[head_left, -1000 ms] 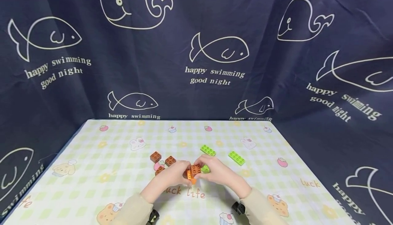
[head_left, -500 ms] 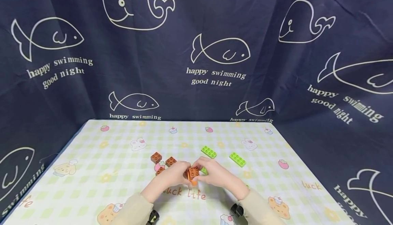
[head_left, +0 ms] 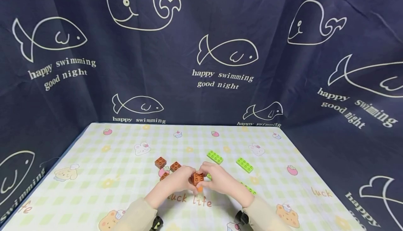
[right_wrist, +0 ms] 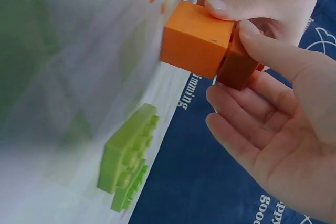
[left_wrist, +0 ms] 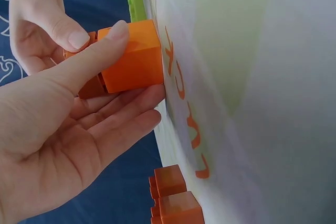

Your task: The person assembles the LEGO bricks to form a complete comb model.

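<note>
At the front middle of the table, my left hand [head_left: 180,180] grips an orange toy building block [left_wrist: 137,56], thumb on one face and fingers beneath. The block stands close against the tablecloth. From the other side my right hand [head_left: 220,179] pinches a smaller brown building brick [right_wrist: 240,60] between thumb and fingers. The brown brick sits over the orange block's stud side, a thin dark gap showing between the two in the right wrist view. Studs on the brown brick's top face up in the head view; the orange block is mostly hidden there.
Three brown bricks, one of them the back-left brick [head_left: 160,162], lie left of the hands. Several green bricks, including a far-right one [head_left: 244,165], lie behind and right; the right arm partly covers some. A checked cloth [head_left: 119,175] covers the table, with a dark curtain [head_left: 176,84] behind.
The brown brick has moved slightly left and down onto the orange block, covering studs that showed a second ago. Both hands keep their hold; the head view has shifted a little.
</note>
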Action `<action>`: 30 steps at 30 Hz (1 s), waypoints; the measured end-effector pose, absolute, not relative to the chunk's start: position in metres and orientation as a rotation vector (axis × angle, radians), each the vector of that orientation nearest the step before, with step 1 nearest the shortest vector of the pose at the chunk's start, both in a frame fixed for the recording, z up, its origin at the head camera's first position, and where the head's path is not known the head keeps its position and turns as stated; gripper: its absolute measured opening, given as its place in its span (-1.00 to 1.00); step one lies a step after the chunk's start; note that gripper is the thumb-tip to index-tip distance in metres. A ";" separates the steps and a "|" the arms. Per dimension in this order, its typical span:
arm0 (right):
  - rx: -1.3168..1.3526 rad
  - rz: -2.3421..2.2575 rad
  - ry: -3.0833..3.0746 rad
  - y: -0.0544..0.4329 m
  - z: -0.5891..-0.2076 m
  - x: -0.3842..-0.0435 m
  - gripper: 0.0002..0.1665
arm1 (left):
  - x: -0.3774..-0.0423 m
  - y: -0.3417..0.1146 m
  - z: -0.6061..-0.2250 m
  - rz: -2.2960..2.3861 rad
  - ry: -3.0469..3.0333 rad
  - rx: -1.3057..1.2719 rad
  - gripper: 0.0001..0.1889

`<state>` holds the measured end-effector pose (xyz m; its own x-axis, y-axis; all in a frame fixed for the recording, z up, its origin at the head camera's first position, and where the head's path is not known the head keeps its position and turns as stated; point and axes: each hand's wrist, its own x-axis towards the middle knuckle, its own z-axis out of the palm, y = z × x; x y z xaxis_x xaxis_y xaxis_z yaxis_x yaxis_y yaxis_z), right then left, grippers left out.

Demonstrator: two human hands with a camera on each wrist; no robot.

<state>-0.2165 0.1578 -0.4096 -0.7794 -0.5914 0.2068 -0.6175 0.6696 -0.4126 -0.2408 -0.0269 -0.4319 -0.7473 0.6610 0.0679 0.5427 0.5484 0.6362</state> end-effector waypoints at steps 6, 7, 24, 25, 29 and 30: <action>1.030 0.760 -2.795 0.157 -0.410 -0.217 -0.75 | -0.239 -0.027 -0.431 0.930 2.618 1.030 -0.64; 1.026 0.764 -2.793 0.157 -0.410 -0.217 -0.75 | -0.239 -0.027 -0.430 0.929 2.615 1.034 -0.64; 0.881 0.785 -2.824 0.154 -0.409 -0.213 -0.67 | -0.238 -0.028 -0.430 0.963 2.593 1.084 -0.64; 0.873 0.786 -2.825 0.153 -0.410 -0.213 -0.67 | -0.239 -0.027 -0.431 0.958 2.596 1.088 -0.64; 0.850 0.795 -2.822 0.153 -0.411 -0.212 -0.70 | -0.239 -0.026 -0.432 0.955 2.601 1.089 -0.68; 0.847 0.787 -2.820 0.152 -0.411 -0.211 -0.70 | -0.240 -0.026 -0.431 0.955 2.603 1.088 -0.70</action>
